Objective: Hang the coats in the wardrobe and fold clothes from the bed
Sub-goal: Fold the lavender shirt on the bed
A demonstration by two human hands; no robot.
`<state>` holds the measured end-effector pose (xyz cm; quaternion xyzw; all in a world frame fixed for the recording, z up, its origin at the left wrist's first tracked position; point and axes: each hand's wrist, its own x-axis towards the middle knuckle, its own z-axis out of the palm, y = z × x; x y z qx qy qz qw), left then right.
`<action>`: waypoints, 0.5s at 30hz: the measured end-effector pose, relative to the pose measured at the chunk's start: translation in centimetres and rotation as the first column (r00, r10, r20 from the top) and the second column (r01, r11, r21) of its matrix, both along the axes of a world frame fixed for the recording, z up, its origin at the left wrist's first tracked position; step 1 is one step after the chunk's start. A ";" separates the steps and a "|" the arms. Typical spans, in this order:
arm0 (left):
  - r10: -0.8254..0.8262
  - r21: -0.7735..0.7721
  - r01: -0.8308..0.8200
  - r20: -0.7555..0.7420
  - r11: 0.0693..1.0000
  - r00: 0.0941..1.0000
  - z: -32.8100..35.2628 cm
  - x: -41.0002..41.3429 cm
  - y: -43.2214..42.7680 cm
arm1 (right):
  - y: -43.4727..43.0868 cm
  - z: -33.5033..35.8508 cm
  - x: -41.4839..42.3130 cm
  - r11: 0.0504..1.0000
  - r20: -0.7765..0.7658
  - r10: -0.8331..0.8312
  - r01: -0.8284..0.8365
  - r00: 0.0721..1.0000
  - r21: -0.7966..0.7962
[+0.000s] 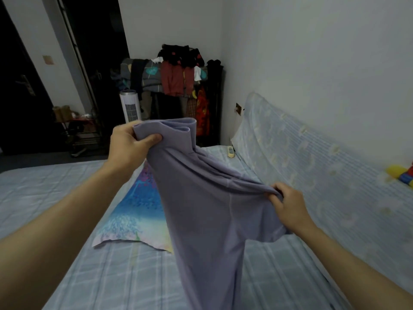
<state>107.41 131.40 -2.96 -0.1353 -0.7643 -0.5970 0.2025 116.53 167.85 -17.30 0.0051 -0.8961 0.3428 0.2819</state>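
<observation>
Bed (67, 220): a wide bed under a pale blue checked sheet fills the lower half of the frame.
Headboard (312, 164): padded and covered in pale blue patterned cloth, it slants down the right side against a white wall.
Lavender garment (201, 209): held up in the air over the bed at the centre of the frame. Its doubled top edge is at upper centre and its body hangs down past the bottom edge.
Dark doors (22, 86): upper left, beyond the bed.
Clothes rack (178, 81): top centre in the far corner, loaded with dark, red and grey clothes.
Printed cloth (138, 209): blue and purple, lying flat on the bed left of centre, partly hidden behind the garment.
Left hand (131, 144): raised at centre left. The thumb and fingers pinch the garment's doubled top edge.
Right hand (288, 206): lower, at centre right. Its fingers (278, 191) curl round a bunched fold at the garment's side.
Tower fan (130, 106): white, standing on the floor just left of the rack.
Toy (402, 175): yellow, blue and red, at the right edge on the headboard cover; what kind it is cannot be told.
Remote control (230, 151): small and pale, on the bed beside the headboard's far end.
</observation>
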 end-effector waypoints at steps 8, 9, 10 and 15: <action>0.014 0.051 -0.008 -0.131 0.999 0.991 3.5 -5.2 -0.1 | 1.2 4.2 -8.9 0.997 -0.170 -0.073 0.068 0.983 -0.034; 0.004 0.039 0.002 -0.150 0.999 0.989 3.9 -4.6 -0.4 | 1.3 4.6 -8.7 0.997 -0.189 -0.070 0.064 0.979 -0.036; -0.008 0.031 0.013 -0.166 0.999 0.986 4.2 -3.8 -0.7 | 1.4 4.9 -8.2 0.998 -0.208 -0.064 0.059 0.976 -0.032; -0.046 0.006 0.048 -0.177 0.999 0.983 4.1 2.4 -1.5 | 1.5 5.5 -2.9 1.000 -0.224 -0.004 0.011 0.975 0.028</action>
